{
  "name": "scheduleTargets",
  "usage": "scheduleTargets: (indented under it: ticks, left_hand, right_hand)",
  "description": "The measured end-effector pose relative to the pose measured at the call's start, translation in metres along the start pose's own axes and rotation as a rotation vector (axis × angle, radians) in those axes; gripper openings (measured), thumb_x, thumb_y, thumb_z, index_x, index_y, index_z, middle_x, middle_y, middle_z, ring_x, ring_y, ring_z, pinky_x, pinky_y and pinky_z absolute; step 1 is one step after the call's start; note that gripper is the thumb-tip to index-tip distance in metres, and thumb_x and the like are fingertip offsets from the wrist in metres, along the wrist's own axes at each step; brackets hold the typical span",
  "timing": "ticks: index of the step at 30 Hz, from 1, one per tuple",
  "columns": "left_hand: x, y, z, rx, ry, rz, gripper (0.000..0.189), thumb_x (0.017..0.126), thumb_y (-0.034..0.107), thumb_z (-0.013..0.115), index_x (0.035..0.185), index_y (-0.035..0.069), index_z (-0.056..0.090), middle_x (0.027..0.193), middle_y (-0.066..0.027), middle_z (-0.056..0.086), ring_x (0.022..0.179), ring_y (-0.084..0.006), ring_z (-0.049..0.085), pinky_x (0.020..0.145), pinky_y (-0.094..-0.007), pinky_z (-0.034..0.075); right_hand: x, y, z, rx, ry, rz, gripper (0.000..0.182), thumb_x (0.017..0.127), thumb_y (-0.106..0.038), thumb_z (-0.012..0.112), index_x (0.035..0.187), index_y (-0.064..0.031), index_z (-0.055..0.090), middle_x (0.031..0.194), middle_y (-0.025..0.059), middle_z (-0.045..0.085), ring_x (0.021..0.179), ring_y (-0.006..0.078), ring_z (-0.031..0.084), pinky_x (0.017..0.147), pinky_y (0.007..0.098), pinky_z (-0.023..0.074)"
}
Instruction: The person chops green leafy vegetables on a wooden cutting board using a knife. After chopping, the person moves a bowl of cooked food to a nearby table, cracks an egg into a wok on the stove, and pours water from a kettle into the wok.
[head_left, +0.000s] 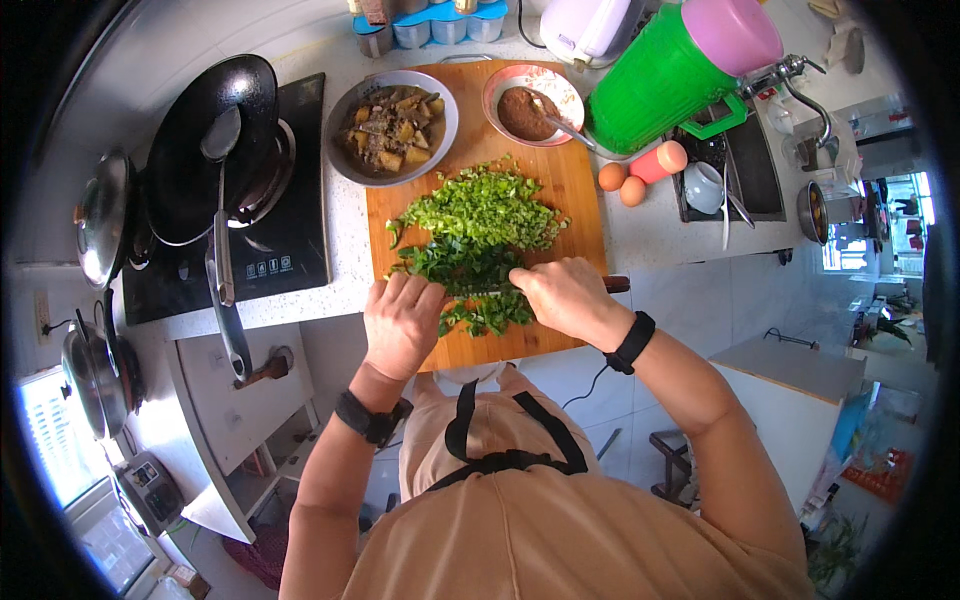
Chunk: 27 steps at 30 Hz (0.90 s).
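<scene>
A wooden cutting board (576, 225) lies in front of me, bearing light green chopped vegetable (480, 206) and darker chopped leaves (465, 264) nearer to me. My right hand (571, 296) grips a knife, whose dark handle (617, 284) sticks out on its right. The blade runs through the leaves between my hands, seen edge-on. At its other end, my left hand (403, 322) is closed with the knuckles up; its fingers seem to press or pinch the blade's tip end, partly hidden. More cut leaves (491, 313) lie on the near side of the blade.
A bowl of cooked chunks (392, 127) and a patterned bowl of brown paste (532, 105) with a spoon stand at the board's far end. Left is a wok (187, 165) on a cooktop (300, 225). At right are a green thermos (660, 75), eggs (632, 191) and a sink (761, 165).
</scene>
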<state>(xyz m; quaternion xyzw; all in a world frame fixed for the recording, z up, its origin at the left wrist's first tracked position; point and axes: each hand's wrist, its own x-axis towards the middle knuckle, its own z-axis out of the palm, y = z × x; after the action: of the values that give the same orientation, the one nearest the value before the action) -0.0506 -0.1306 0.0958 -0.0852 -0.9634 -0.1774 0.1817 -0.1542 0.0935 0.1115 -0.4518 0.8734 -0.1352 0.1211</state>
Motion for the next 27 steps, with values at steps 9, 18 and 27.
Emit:
scheduleTargets:
  ticks: [9,18,27]
  left_hand:
    - [0.005,-0.011,0.016,0.015,-0.037,0.026,0.014,0.073,0.015,0.072,0.082,0.012,0.062,0.076,-0.0002,0.057,0.076,-0.0212,0.054,0.067,-0.0353,0.039]
    - [-0.019,0.02,-0.003,0.081,0.054,-0.082,0.013,0.071,0.016,0.069,0.076,0.014,0.057,0.073,-0.0005,0.051,0.072,-0.02,0.052,0.065,-0.0335,0.038]
    - [-0.024,0.024,0.014,0.136,0.044,-0.113,0.013,0.072,0.016,0.068,0.077,0.014,0.056,0.073,0.0003,0.051,0.072,-0.0195,0.051,0.064,-0.0344,0.037]
  right_hand:
    - [0.002,0.004,0.01,0.021,-0.043,0.053,0.006,0.079,-0.005,0.059,0.083,-0.0064,0.062,0.066,0.0147,0.064,0.06,0.0338,0.065,0.052,0.0449,0.0513]
    - [0.001,0.001,-0.007,0.045,-0.031,-0.069,0.006,0.08,-0.008,0.059,0.082,-0.0094,0.065,0.06,0.0119,0.062,0.058,0.0326,0.065,0.052,0.0456,0.0502]
    - [0.004,0.011,0.005,0.028,-0.033,-0.11,0.001,0.079,-0.008,0.061,0.08,-0.0079,0.062,0.059,0.0111,0.061,0.057,0.0312,0.065,0.051,0.0447,0.05]
